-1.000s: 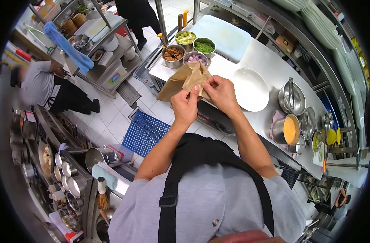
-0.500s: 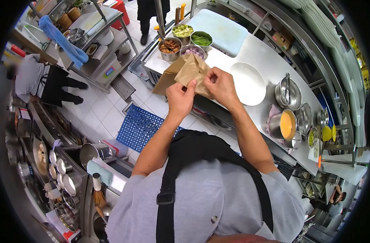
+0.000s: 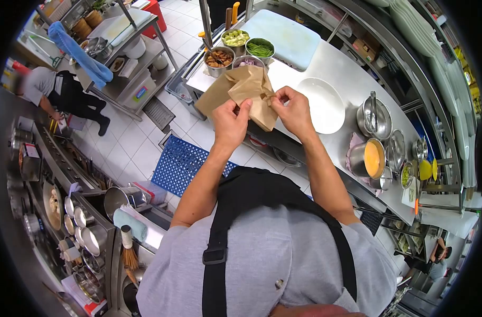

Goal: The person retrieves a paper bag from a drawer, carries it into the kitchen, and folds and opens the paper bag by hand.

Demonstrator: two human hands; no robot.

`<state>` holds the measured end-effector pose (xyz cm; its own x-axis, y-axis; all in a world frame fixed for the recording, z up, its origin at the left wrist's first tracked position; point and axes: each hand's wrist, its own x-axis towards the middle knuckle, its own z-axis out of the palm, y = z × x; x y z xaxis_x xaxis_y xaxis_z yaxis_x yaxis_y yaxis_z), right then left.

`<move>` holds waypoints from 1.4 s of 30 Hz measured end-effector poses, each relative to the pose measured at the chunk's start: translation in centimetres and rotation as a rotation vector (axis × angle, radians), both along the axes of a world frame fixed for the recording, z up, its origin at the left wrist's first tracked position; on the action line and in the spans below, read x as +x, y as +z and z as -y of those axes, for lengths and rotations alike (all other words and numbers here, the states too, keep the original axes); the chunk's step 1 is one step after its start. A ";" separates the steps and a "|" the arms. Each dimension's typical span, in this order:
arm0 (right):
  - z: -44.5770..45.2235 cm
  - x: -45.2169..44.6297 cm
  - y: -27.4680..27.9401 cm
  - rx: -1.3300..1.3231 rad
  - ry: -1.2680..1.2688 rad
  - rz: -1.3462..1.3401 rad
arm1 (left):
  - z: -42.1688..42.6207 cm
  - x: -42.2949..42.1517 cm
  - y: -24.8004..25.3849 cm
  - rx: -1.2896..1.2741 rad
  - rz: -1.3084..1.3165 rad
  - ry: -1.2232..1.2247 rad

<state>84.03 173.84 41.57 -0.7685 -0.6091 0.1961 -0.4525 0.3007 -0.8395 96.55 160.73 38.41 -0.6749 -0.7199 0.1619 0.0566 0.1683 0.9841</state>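
A crumpled brown paper bag (image 3: 259, 108) is held in front of me over the near edge of the steel counter. My left hand (image 3: 230, 122) pinches its lower left part between thumb and finger. At the bag's right side, my right hand (image 3: 295, 111) has its fingers closed on the paper. Whatever the bag contains is hidden. Just beyond it stand metal containers of brown pieces (image 3: 218, 58), pale green chunks (image 3: 235, 37), green cut vegetables (image 3: 260, 48) and chopped purple onion (image 3: 249, 62). A white bowl (image 3: 321, 108) rests right of my right hand.
A pale blue cutting board (image 3: 283, 38) lies at the counter's far end. To the right are a metal bowl (image 3: 368, 113) with a utensil and a pot of orange liquid (image 3: 374, 157). A co-worker (image 3: 74, 95) bends at the left, beyond a blue floor mat (image 3: 180, 164).
Both hands have shifted slightly, and the bag's right part now hangs lower with its folds more open. The co-worker at the left has turned and bent over the left-hand counter.
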 end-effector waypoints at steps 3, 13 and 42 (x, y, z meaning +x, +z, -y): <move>-0.4 -0.5 -0.7 -0.052 0.019 0.111 | 0.1 -0.1 -1.0 -0.019 -0.031 -0.041; -0.3 -0.4 -0.4 -0.016 0.012 -0.031 | 0.0 -0.3 -0.9 0.004 -0.012 -0.026; -1.1 -0.6 1.0 -0.021 0.062 -0.052 | -0.1 -0.9 -0.3 0.062 -0.053 -0.110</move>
